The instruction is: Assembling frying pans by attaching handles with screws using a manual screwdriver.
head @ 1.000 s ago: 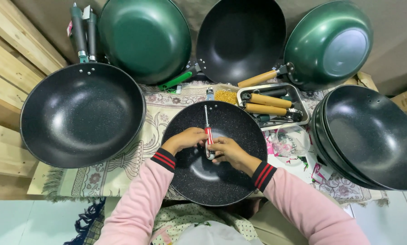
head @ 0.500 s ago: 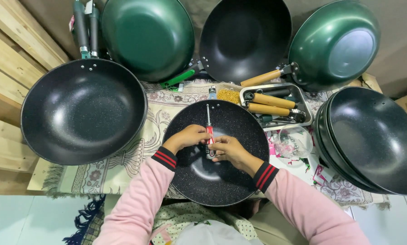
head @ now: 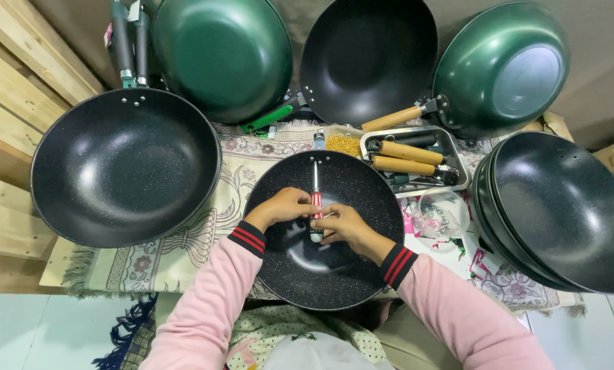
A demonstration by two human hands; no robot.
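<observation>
With the screwdriver (head: 315, 205) lying along the middle of the black speckled wok (head: 324, 229), tip aimed away at the rim screws and red handle back toward the body, both hands meeting right on that handle. Left hand (head: 283, 205) pinched onto it from one side, right hand (head: 343, 225) wrapped around the butt end, about equally near. Tray of wooden handles (head: 416, 159) just beyond the wok, off to the right.

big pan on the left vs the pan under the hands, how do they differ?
The left pan is wider and empty; the middle pan is narrower and holds a screwdriver gripped by the left hand and right hand. The left pan has handles at its top rim; the middle pan shows none. Both are black, speckled and face up.
</observation>
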